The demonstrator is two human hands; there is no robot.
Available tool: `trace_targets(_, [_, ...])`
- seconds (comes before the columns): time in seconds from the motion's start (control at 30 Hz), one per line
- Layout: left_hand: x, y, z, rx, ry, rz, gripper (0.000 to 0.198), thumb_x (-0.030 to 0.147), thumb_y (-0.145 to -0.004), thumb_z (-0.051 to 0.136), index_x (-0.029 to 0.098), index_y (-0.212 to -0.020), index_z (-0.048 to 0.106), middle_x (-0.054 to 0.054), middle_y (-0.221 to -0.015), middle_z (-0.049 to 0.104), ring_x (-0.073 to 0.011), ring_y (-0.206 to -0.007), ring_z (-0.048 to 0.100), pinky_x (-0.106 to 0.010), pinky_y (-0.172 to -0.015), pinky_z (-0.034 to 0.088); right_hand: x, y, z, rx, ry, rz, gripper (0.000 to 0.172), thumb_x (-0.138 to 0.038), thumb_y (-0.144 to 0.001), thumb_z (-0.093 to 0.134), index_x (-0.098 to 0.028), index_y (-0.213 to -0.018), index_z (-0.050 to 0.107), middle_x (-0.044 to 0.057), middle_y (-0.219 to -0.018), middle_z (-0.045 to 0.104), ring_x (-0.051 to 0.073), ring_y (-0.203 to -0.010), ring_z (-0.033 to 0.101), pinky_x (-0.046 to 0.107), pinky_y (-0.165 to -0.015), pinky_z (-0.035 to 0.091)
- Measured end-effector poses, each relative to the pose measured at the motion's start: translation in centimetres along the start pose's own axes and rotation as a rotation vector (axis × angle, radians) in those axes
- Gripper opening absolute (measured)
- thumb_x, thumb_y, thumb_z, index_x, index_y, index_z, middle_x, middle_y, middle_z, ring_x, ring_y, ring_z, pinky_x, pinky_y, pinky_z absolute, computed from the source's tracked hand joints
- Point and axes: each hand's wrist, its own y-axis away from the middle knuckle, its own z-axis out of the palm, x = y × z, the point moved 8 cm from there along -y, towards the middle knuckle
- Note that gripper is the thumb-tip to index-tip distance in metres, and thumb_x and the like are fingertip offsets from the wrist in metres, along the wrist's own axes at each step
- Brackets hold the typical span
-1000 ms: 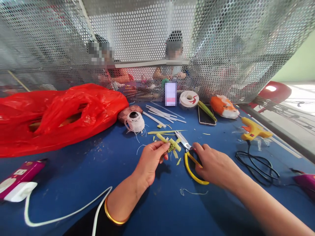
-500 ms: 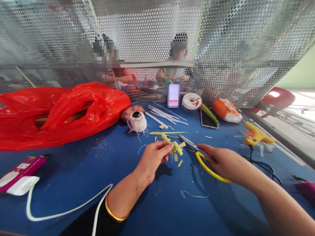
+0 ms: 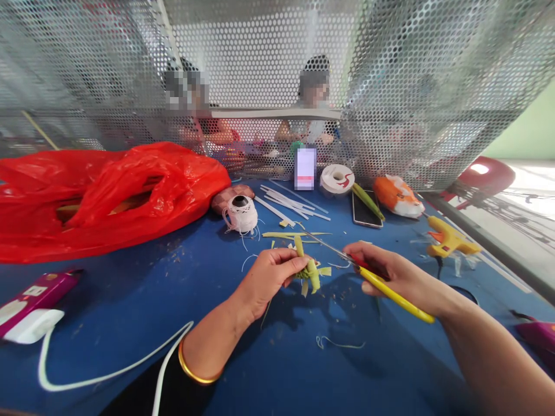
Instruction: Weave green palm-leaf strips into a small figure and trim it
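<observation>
Between the thumb and fingers of my left hand [image 3: 277, 267] is a small woven piece of pale green leaf strips [image 3: 313, 274], with short strip ends sticking out. My right hand [image 3: 392, 274] is closed around the handles of a pair of scissors [image 3: 385, 292] with yellow and red grips. The scissor blades point up and left, just beyond the woven piece, and appear nearly together. Behind the piece lie loose pale green strips [image 3: 277, 234] and small scraps on the blue table [image 3: 251, 352].
A thread spool [image 3: 241, 214], white sticks [image 3: 288, 201], a ribbon roll [image 3: 337, 179] and a phone [image 3: 366, 209] stand or lie at the back. A red plastic bag [image 3: 173, 190] fills the left. A yellow glue gun [image 3: 451, 238] is at right. Two people sit behind the perforated screen [image 3: 260, 58].
The scissors have lifted and turned, with my right hand moving slightly right. My left hand has tilted the woven piece more upright and brought it a little lower.
</observation>
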Motion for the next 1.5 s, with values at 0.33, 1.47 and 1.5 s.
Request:
trace_targets(0.33, [-0.4, -0.3, 0.0, -0.015, -0.025, -0.009, 0.021, 0.033, -0.076, 0.065, 0.019, -0.084, 0.078, -0.002, -0.064, 0.055, -0.0102, -0.054, 0.031, -0.028, -0.051, 0.017, -0.7, 0.5, 0.9, -0.099, 0.062, 0.013, 0.044, -0.042, -0.072, 0.074, -0.025, -0.113, 0.066, 0.001, -0.086, 0.066, 0.018, -0.074, 0.059, 0.026, -0.062, 0.049])
trace_targets(1.47, [-1.4, -0.7, 0.1, -0.037, 0.150, -0.067, 0.017, 0.026, -0.078, 0.066, 0.016, -0.084, 0.078, -0.005, -0.074, 0.065, -0.0105, -0.063, 0.050, -0.022, -0.054, 0.037, 0.0, 0.3, 2.5, -0.204, -0.216, 0.113, 0.062, -0.046, -0.072, 0.075, -0.022, -0.128, 0.065, 0.004, -0.091, 0.072, 0.023, -0.083, 0.063, 0.030, -0.069, 0.052])
trace_targets(1.5, [-1.3, -0.7, 0.1, -0.032, 0.142, -0.064, 0.016, 0.026, -0.077, 0.067, 0.016, -0.084, 0.078, -0.005, -0.075, 0.065, -0.0104, -0.063, 0.050, -0.022, -0.054, 0.038, 0.0, 0.3, 2.5, -0.207, -0.217, 0.115, 0.062, -0.046, -0.072, 0.075, -0.022, -0.128, 0.065, 0.004, -0.091, 0.072, 0.023, -0.083, 0.063, 0.030, -0.070, 0.052])
